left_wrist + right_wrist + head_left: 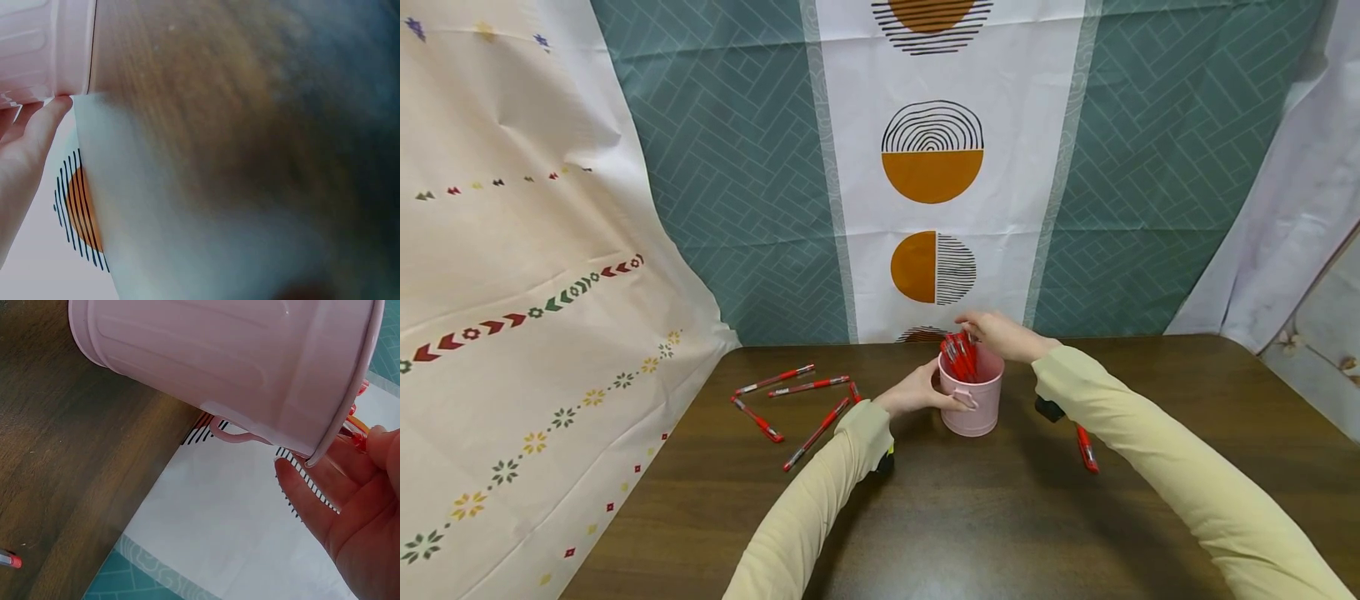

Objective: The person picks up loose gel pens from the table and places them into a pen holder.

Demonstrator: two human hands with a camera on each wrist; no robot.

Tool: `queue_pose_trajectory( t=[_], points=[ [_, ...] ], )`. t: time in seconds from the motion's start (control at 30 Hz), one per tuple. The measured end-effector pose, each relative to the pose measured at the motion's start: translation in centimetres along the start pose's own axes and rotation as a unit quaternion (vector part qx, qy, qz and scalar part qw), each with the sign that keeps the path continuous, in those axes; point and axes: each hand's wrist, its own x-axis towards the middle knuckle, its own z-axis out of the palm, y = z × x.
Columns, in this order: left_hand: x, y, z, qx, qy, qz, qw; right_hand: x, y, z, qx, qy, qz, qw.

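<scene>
A small pink bucket (972,412) stands upright on the table, with a bunch of red pens (958,358) leaning in it. My left hand (919,392) holds the bucket at its left side, thumb across the front near a small handle. In the left wrist view, fingertips of the left hand (31,134) touch the pink wall. Over the bucket's rim, my right hand (1003,335) pinches a red pen among the bunch. The right wrist view shows the thumb of the right hand (369,506) against a red pen (357,439); the pen's lower part is hidden inside.
Several red pens lie scattered on the brown table (955,525) to the left, among them one pen (816,435) near my left sleeve. Another red pen (1086,450) lies right of the bucket, partly behind my right sleeve. A patterned curtain (932,217) hangs behind the table.
</scene>
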Motion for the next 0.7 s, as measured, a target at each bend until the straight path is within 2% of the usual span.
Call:
queue_pose_trajectory(
  t=[0.1, 0.4, 0.53, 0.7],
  points=[
    [-0.3, 0.5, 0.0, -0.007, -0.004, -0.002, 1.0, 0.0, 0.2, 0.1, 0.0, -0.003, 0.005, 1.0],
    [0.8, -2.0, 0.2, 0.011, 0.014, -0.006, 0.9998, -0.5, 0.3, -0.5, 0.014, 0.002, 0.027, 1.0],
    [0.8, -2.1, 0.3, 0.008, 0.016, 0.001, 0.9998, -1.0, 0.6, -1.2, 0.028, 0.006, 0.044, 0.999],
    [0.8, -2.0, 0.3, 0.011, 0.018, -0.007, 0.9998, -1.8, 1.7, -2.2, 0.012, 0.022, 0.048, 0.999]
  ],
)
